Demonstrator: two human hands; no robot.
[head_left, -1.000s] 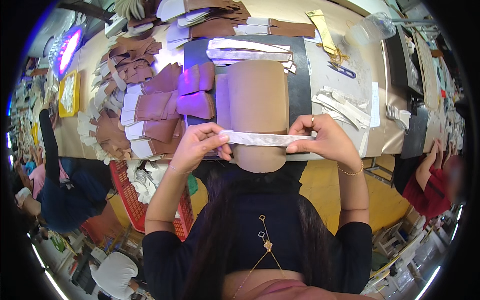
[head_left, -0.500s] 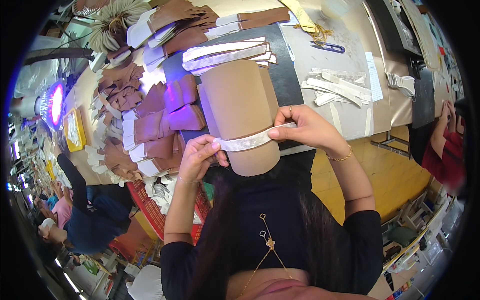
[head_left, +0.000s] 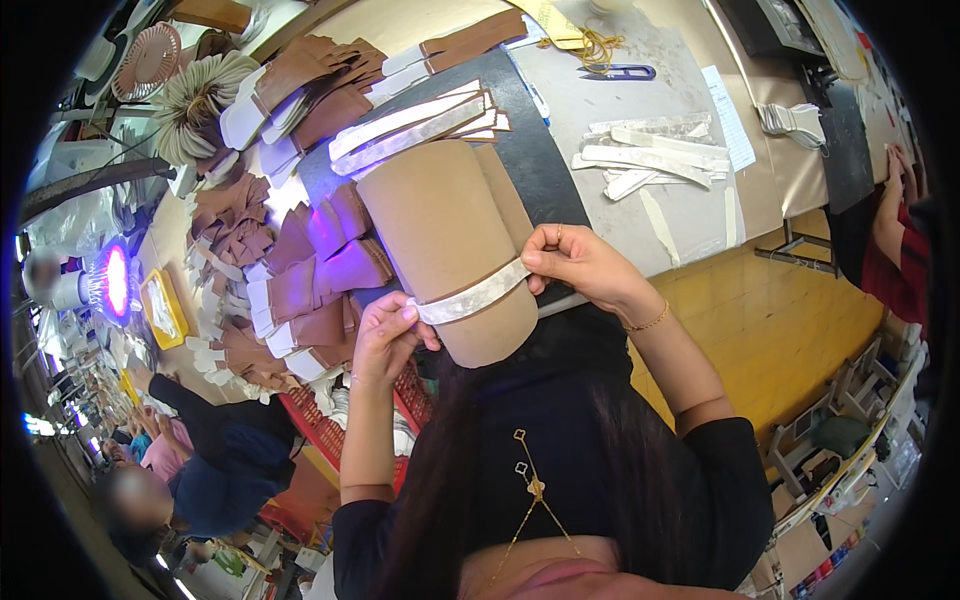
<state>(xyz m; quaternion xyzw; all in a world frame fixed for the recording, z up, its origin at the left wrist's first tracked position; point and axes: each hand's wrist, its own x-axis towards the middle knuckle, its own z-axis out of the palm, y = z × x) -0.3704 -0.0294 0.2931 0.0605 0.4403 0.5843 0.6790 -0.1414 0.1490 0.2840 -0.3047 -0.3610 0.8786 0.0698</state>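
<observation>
A large tan leather piece lies on a dark mat at the table's near edge. A pale translucent strip stretches across its near end. My left hand pinches the strip's left end, and my right hand pinches its right end against the tan piece's edge. Both hands are closed on the strip.
Stacks of brown leather pieces with white tabs crowd the table's left. More pale strips and small blue snips lie at right. A red basket sits under the table. Other people sit at left and far right.
The view has tilted and come closer. Both hands still hold the strip across the tan piece, with the left hand now lower than the right.
</observation>
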